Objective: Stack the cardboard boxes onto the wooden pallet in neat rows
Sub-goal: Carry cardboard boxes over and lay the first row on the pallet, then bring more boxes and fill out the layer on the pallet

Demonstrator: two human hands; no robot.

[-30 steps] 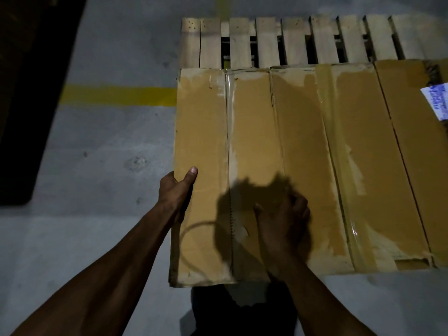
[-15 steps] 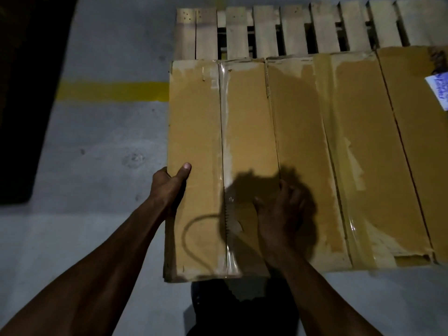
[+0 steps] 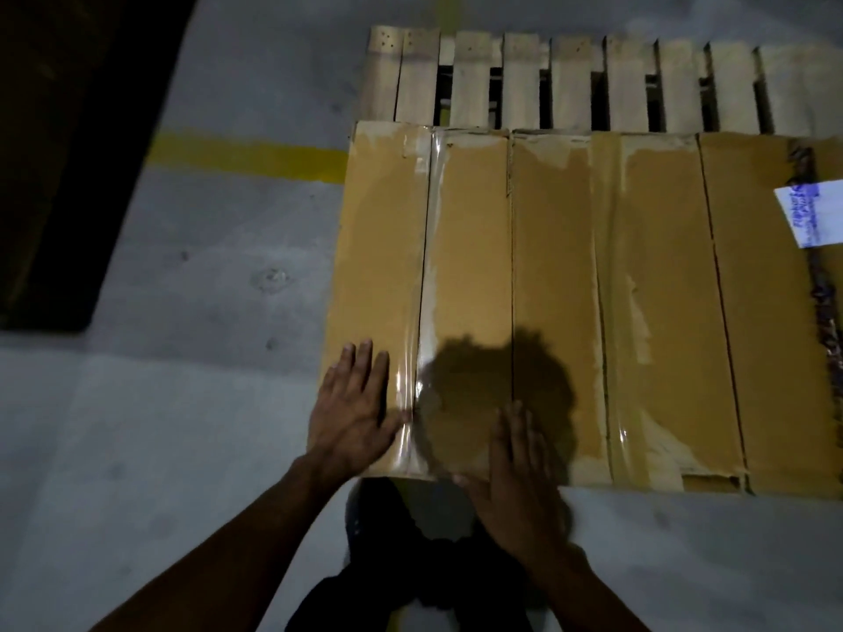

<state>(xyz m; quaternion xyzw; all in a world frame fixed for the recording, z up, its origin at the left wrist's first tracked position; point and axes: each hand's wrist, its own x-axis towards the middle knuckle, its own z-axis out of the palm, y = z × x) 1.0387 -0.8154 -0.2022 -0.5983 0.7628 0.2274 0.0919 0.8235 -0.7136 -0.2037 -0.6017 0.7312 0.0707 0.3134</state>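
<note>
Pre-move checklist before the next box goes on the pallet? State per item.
1. Left hand released: ok, fingers straight, flat on the leftmost box.
2. Right hand released: ok, flat at the same box's near edge.
3. Leftmost box flush with its neighbour box: ok, tops level, only a thin seam between them.
4. Near edges of the row aligned: ok, roughly one line.
5. Free space on the wooden pallet: ok, bare slats show behind the row.
6. Box fully supported at its left and near edges: cannot tell, the pallet under it is hidden.
</note>
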